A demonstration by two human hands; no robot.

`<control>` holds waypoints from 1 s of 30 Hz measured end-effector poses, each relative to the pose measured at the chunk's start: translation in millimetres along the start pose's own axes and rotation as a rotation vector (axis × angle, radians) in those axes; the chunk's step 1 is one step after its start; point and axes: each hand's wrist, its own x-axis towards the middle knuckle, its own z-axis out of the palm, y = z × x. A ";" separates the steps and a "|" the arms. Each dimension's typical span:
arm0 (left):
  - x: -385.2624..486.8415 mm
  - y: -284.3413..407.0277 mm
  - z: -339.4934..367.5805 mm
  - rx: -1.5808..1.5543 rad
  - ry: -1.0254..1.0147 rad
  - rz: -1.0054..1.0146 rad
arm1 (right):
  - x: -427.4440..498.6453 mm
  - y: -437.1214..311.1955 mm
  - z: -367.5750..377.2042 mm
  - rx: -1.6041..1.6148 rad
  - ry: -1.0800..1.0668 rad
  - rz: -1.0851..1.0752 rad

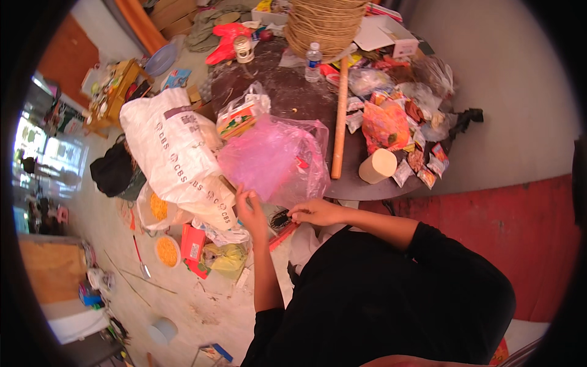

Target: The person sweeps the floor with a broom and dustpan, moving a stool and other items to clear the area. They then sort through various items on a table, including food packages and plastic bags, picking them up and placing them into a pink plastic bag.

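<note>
My left hand [250,208] is raised beside the lower end of a white printed woven sack [169,142]. Its fingertips are by a narrow brown strip [227,184]; whether they grip it is unclear. My right hand [318,213] hovers just off the table's near edge, fingers bent, and what lies between them cannot be made out. Beyond both hands a pink translucent plastic bag [261,156] spreads over the dark round table [284,98]. Behind that bag lies a clear bag with a printed carton [238,120]. A dark wire-like object [279,219] shows below, between the hands.
On the table are a long wooden rod [340,124], a cream-coloured roll [378,166], a water bottle [313,63], a large twine spool [323,27] and several snack packets [426,178]. A tub of yellow-orange grain [168,252] and a yellow-green bag [227,258] sit on the floor.
</note>
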 end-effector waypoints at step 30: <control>2.8 65.3 98.3 0.901 -0.480 0.407 | -73.2 91.6 -257.5 -0.897 1.072 0.714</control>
